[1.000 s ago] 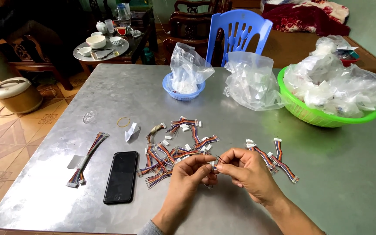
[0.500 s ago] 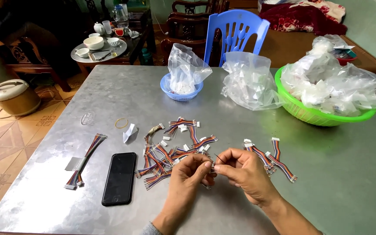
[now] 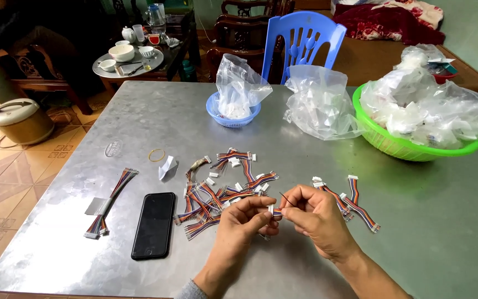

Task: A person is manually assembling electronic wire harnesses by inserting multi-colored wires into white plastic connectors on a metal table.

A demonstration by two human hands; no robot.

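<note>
At the near edge of a grey metal table [image 3: 416, 221], the person's left hand [image 3: 243, 221] and right hand [image 3: 316, 217] meet over a short multicoloured wire harness [image 3: 275, 211] with a small white plug, held between them just above the tabletop. The left fingers are pinched on the plug end; the right fingers are closed around a thin dark needle-like pin [image 3: 286, 199] that slants up and to the left from the fingertips (whether its tip touches the plug cannot be told). Just beyond the left hand lies a loose pile of similar harnesses [image 3: 222, 188], and a smaller group of harnesses [image 3: 355, 202] lies just right of the right hand. A black phone [image 3: 154, 224] lies face up to the left, beside a longer bundled cable [image 3: 109, 202]. Farther back lie a rubber band [image 3: 156, 155] and a small folded bit of white paper [image 3: 167, 166]. At the far side stand a blue basket [image 3: 232, 116] holding a clear bag, a crumpled clear plastic bag [image 3: 319, 102], and a green basket [image 3: 410, 148] heaped with plastic bags.
</note>
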